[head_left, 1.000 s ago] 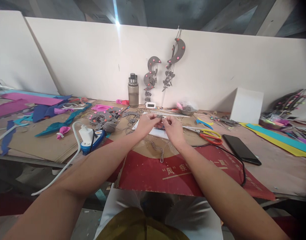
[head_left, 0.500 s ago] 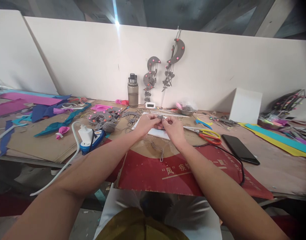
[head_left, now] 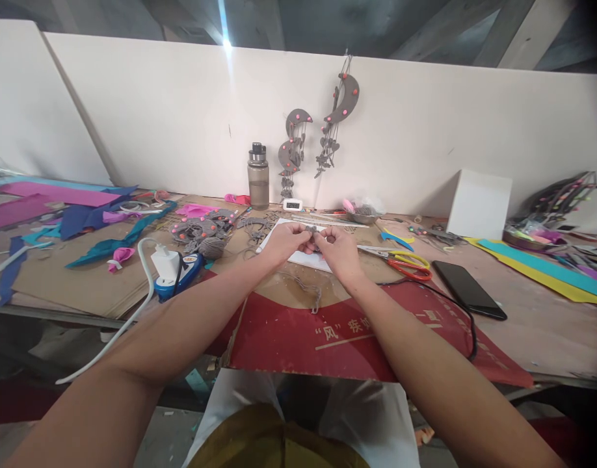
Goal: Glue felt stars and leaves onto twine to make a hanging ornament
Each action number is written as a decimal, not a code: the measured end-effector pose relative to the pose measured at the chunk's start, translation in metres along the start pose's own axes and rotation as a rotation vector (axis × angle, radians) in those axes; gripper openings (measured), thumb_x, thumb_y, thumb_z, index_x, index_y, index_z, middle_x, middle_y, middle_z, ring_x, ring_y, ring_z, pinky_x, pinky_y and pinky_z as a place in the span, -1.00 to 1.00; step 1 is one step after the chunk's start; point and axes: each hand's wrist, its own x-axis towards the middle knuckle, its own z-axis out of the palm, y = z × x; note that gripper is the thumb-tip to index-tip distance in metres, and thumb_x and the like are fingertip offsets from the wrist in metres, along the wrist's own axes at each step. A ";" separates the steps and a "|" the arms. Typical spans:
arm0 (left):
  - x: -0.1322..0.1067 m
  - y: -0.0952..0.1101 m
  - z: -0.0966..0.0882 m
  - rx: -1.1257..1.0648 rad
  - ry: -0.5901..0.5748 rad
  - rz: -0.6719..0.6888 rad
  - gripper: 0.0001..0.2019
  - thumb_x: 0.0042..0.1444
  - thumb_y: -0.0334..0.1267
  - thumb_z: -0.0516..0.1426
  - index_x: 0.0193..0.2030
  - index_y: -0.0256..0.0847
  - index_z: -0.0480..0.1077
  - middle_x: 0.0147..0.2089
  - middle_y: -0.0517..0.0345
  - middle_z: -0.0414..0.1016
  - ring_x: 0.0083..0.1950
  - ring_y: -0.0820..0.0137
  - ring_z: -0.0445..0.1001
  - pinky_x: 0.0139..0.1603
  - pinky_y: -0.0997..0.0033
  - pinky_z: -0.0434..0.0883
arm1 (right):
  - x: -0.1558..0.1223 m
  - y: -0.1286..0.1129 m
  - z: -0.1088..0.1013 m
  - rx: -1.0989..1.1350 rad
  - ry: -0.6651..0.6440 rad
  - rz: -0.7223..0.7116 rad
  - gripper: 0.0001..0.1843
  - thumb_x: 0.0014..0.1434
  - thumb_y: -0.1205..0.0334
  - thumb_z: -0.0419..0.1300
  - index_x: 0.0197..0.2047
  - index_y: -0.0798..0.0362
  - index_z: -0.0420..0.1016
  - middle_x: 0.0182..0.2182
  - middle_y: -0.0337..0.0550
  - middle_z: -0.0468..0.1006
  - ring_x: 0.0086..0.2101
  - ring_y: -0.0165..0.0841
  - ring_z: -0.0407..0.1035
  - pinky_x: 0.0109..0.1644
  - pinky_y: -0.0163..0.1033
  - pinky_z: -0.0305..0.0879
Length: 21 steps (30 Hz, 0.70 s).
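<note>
Both my hands meet over the middle of the workbench. My left hand (head_left: pixel 287 242) and my right hand (head_left: pixel 338 249) are pinched together on a small grey felt piece (head_left: pixel 312 230) held between the fingertips. A thin grey string (head_left: pixel 312 291) trails from it toward me over the red cardboard sheet (head_left: pixel 357 341). A white paper sheet (head_left: pixel 308 259) lies under the hands. What exactly the fingers do to the piece is too small to see.
Yellow-and-red scissors (head_left: pixel 404 263) and a black phone (head_left: pixel 469 281) lie right of the hands. A blue glue gun with a white plug (head_left: pixel 174 268) sits at left, near grey felt cut-outs (head_left: pixel 201 231). A bottle (head_left: pixel 258 177) and hanging grey moon ornaments (head_left: pixel 322 133) stand at the back wall.
The hands have drawn slightly closer together on the grey piece and dropped a little. Nothing else on the bench has moved.
</note>
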 end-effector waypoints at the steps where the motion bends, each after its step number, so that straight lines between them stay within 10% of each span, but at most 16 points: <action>1: 0.001 -0.001 0.000 0.002 0.009 -0.005 -0.86 -0.01 -0.48 0.14 -0.55 -0.30 0.30 -0.60 0.16 0.44 -0.57 0.53 0.41 -0.42 0.46 0.43 | -0.001 0.000 0.000 0.001 -0.003 -0.001 -0.77 0.06 0.06 0.14 -0.48 0.03 0.39 -0.58 -0.27 0.37 -0.49 -0.38 0.23 -0.35 -0.27 0.11; 21: 0.002 -0.004 -0.009 -0.162 -0.099 -0.138 -0.86 -0.04 -0.32 0.23 -0.38 -0.36 0.39 -0.42 0.04 0.50 -0.46 0.49 0.45 -0.40 0.45 0.40 | 0.006 0.021 0.000 0.333 -0.159 0.198 -0.67 -0.01 -0.07 0.20 -0.49 0.05 0.40 -0.63 -0.32 0.35 -0.61 -0.48 0.16 -0.54 -0.34 0.10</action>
